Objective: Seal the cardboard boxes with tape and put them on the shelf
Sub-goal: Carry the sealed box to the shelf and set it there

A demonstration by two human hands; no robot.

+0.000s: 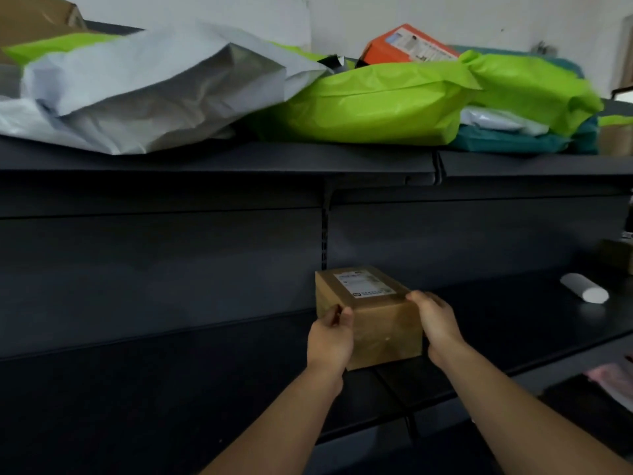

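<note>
A small brown cardboard box [380, 323] with a white label on top sits on the dark lower shelf [496, 337], close to the back panel. My left hand [330, 337] grips its near left corner, thumb on the top edge. At the right side my right hand [435, 320] holds the box, fingers curled over the top right edge. Both forearms reach in from the bottom of the view.
The upper shelf [239, 159] carries grey [144, 94] and lime-green mailer bags [370, 104], an orange box [407, 44] and teal parcels. A white roll [584, 287] lies on the lower shelf to the right, with another brown box [618, 257] at the far right edge.
</note>
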